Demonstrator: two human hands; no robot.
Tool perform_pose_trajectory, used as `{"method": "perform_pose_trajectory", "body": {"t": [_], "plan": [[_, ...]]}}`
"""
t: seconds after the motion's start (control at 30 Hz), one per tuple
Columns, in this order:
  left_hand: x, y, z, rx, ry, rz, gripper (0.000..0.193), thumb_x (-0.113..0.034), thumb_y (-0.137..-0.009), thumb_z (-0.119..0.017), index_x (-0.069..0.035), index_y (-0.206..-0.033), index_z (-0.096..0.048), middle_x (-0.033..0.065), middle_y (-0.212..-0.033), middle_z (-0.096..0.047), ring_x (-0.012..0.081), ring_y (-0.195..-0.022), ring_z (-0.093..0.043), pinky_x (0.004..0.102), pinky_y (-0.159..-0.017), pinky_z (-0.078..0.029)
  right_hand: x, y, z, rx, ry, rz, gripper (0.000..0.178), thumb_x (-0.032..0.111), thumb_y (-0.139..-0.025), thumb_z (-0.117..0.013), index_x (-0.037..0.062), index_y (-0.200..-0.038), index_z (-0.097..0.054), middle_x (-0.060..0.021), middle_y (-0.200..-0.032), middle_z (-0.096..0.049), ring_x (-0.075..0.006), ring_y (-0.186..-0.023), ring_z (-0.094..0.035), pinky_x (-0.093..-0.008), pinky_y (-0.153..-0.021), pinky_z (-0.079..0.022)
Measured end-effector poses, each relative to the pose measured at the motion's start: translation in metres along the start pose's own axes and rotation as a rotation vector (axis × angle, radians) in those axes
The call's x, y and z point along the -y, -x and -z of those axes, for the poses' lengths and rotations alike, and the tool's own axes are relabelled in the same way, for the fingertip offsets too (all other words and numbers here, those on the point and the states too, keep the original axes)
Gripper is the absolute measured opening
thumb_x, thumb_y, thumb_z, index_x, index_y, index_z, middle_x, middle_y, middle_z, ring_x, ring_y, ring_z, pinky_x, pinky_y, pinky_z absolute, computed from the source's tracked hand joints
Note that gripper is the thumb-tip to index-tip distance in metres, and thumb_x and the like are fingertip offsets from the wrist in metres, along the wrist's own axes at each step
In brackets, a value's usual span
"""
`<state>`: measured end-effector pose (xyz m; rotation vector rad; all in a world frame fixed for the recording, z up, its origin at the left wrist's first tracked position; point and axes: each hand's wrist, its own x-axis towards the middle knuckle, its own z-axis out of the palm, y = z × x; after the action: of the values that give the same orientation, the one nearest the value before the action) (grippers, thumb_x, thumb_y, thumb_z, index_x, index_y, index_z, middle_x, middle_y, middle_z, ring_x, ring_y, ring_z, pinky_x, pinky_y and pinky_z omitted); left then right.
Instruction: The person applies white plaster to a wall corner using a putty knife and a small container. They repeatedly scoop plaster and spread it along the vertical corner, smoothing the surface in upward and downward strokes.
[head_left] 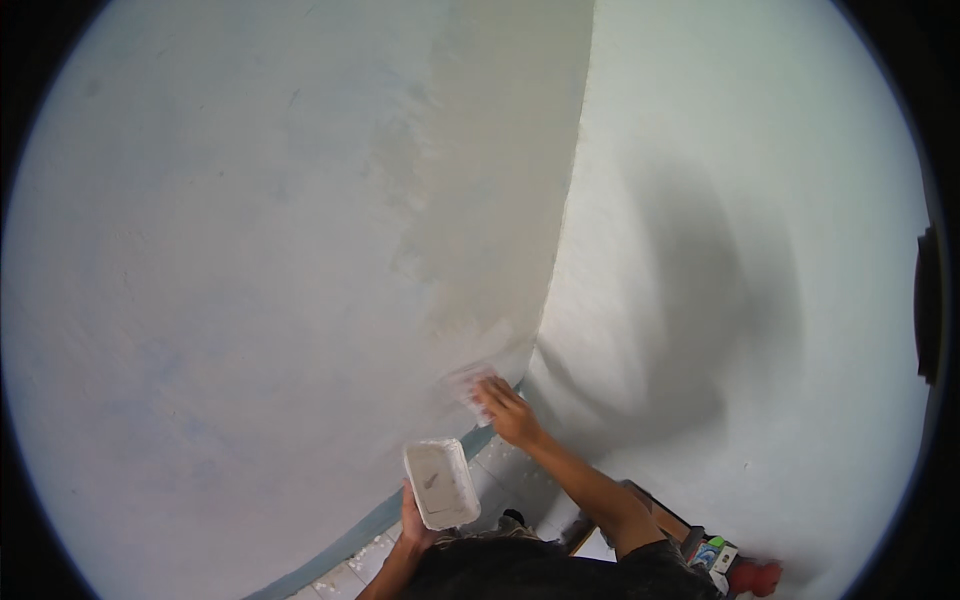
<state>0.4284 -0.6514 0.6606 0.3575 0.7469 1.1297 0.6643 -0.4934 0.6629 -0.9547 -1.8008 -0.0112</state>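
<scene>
My left hand (413,520) grips a white rectangular plastic tub (469,488) from its left side, holding it up in front of my body. Grey-white paste coats the tub's inside, with a darker smear in the middle. Low on the left wall, close to the corner, my right hand (510,413) presses a pale flat spreader (466,386) to the surface. Motion blurs the spreader, so its exact kind is hard to make out. Above it, a greyer coated strip (500,170) runs up the wall beside the corner.
The right wall (620,300) meets the coated one at the corner and carries my shadow. A blue-green band (385,512) edges the wall's foot, above pale spattered floor tiles (345,578). Several small items, including a red object (755,577), sit by a brown box (660,512) at lower right.
</scene>
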Motion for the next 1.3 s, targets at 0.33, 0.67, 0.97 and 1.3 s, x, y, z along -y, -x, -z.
{"method": "perform_pose_trajectory", "body": {"t": [0.33,0.67,0.97,1.3], "plan": [[-0.001,0.006,-0.005,0.096,0.041,0.037,0.062,-0.057,-0.104,-0.030,-0.013,-0.147,-0.043,0.0084,-0.138,-0.055,0.0282,-0.124,-0.057,0.0490,-0.105,-0.047,0.007,-0.111,0.015,-0.387,-0.206,-0.823,0.043,-0.003,-0.089,-0.052,-0.0022,-0.131,-0.057,-0.0250,-0.100,-0.070,-0.0359,-0.095,-0.071,-0.0417,-0.078,-0.053],[0.012,-0.002,0.013,0.078,-0.111,-0.002,0.072,-0.065,-0.102,-0.026,-0.012,-0.151,-0.038,0.0105,-0.144,-0.051,0.0302,-0.129,-0.052,0.0490,-0.108,-0.043,0.138,-0.028,-0.011,0.049,-0.339,-0.109,0.069,-0.012,-0.076,-0.061,0.0073,-0.142,-0.053,-0.0175,-0.145,-0.052,-0.0392,-0.136,-0.047,-0.0529,-0.114,-0.036],[0.019,0.003,0.013,0.086,-0.049,0.013,0.076,-0.068,-0.100,-0.026,-0.013,-0.151,-0.038,0.0100,-0.146,-0.050,0.0309,-0.131,-0.051,0.0512,-0.109,-0.042,0.025,-0.064,0.040,-0.161,0.242,0.247,0.032,0.011,-0.091,-0.061,0.0036,-0.121,-0.069,-0.0142,-0.134,-0.064,-0.0426,-0.128,-0.055,-0.0541,-0.109,-0.040],[0.041,0.008,0.010,0.050,0.034,-0.007,0.067,-0.063,-0.102,-0.032,-0.014,-0.146,-0.044,0.0067,-0.139,-0.054,0.0274,-0.125,-0.056,0.0481,-0.106,-0.046,-0.018,0.029,-0.015,0.099,0.007,0.063,0.051,-0.002,-0.081,-0.061,0.0040,-0.132,-0.062,-0.0168,-0.138,-0.059,-0.0387,-0.131,-0.052,-0.0483,-0.108,-0.044]]}}
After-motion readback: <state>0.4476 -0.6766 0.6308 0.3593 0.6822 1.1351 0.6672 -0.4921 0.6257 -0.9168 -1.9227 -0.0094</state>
